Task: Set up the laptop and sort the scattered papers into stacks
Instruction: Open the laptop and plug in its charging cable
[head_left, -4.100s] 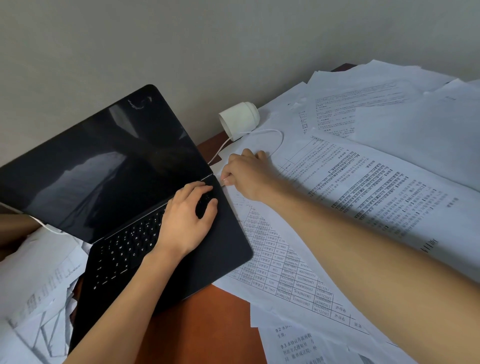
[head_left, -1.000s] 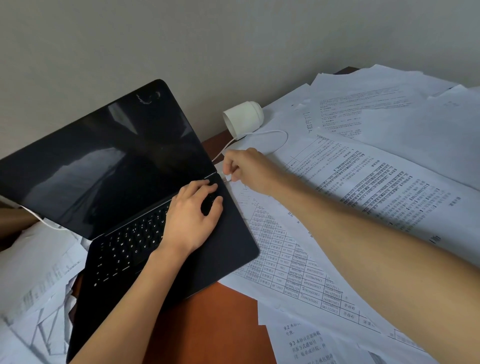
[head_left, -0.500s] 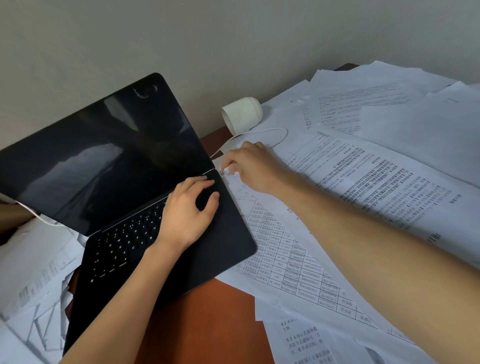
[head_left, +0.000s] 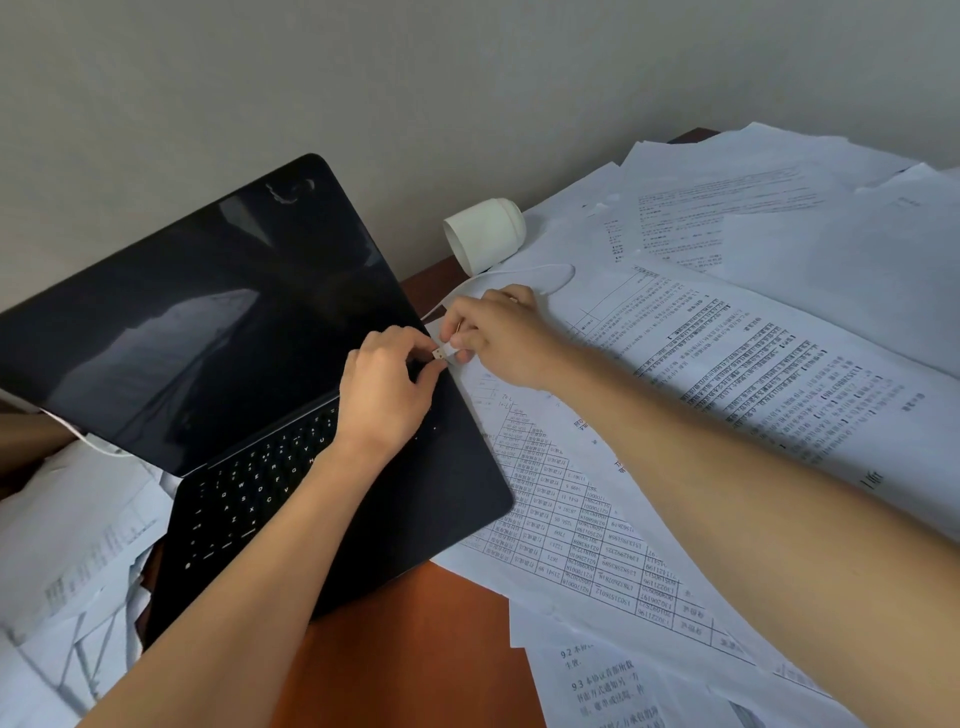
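R hand pinches white cable plug | L hand, earlier flat on open black laptop, now curls fingers at plug tip; grip unclear

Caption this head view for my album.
Amid scattered papers, right hand pinches a white plug at the laptop edge, left hand alongside.

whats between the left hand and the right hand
A white cable plug, pinched by the right hand, metal tip toward the left hand; head view.
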